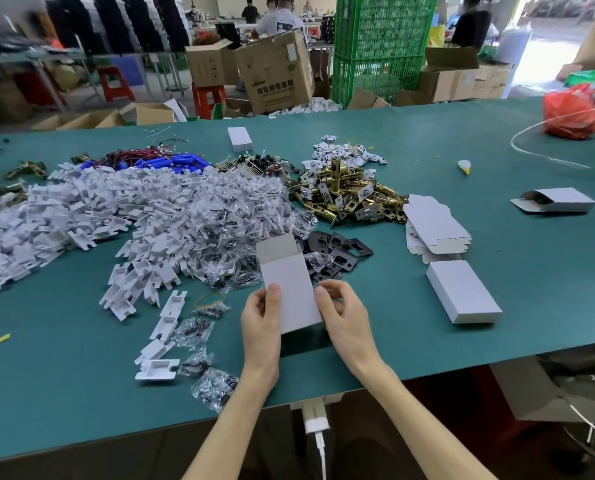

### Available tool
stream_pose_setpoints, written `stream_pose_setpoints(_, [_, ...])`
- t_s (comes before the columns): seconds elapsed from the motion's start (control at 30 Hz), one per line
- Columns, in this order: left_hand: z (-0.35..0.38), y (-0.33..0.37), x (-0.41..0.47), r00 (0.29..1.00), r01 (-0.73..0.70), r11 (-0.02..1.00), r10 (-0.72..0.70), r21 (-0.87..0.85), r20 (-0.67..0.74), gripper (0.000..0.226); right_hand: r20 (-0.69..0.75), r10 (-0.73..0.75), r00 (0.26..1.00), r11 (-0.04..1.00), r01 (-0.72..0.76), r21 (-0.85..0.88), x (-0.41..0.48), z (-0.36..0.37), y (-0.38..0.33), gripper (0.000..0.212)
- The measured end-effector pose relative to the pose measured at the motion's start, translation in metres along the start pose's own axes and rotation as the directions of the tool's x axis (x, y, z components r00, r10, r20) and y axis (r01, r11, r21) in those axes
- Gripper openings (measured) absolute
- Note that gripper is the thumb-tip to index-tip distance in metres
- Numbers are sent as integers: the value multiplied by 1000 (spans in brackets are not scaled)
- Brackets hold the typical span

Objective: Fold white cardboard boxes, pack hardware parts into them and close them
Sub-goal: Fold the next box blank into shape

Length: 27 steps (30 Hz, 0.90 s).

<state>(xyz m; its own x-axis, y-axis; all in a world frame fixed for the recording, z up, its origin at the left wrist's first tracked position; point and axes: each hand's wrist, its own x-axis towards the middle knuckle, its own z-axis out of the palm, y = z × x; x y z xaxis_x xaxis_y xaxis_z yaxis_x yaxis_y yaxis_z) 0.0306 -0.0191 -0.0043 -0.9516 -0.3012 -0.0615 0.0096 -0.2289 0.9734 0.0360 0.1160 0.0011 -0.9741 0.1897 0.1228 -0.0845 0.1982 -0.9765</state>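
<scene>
Box [290, 289] in left hand [259, 322], right hand [345, 320]

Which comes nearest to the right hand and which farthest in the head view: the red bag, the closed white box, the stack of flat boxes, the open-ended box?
From the right hand, which holds the upright box:
1. closed white box, just to its right, near the table's front edge
2. stack of flat boxes, behind that box
3. open-ended box, far right
4. red bag, back right
</scene>
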Motion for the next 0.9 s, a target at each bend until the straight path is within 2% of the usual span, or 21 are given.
stream_pose_setpoints(0.13, [0,-2,0,999,-4,1000,3,26,39,43,-62,-79,995,985,69,-157,37,-7,-7,15])
stream_pose_setpoints(0.33, [2,-1,0,998,-11,997,6,73,69,44,-107,-108,988,939,66,-339,130,-31,-33,46])
stream_pose_setpoints(0.47, [2,-3,-1,997,-17,995,9,99,81,38,-136,-134,982,866,49,-498,191,-45,-46,65])
stream_pose_setpoints(0.57, [1,-3,0,997,-20,995,12,100,76,37,-96,-110,989,793,29,-609,221,-49,-47,74])
stream_pose_setpoints(0.63, [1,-3,0,997,-21,995,13,99,77,37,-56,-58,997,727,4,-686,234,-51,-43,73])
stream_pose_setpoints(0.7, [2,-2,0,997,-19,994,11,105,75,39,-51,-34,998,636,-18,-772,241,-53,-40,58])
stream_pose_setpoints(0.8, [3,-3,0,997,-25,993,18,115,69,39,-66,-100,993,526,-3,-851,243,-56,-37,41])
stream_pose_setpoints(0.9, [2,-3,0,997,-17,993,9,118,72,39,-32,-135,990,447,32,-894,240,-55,-40,43])
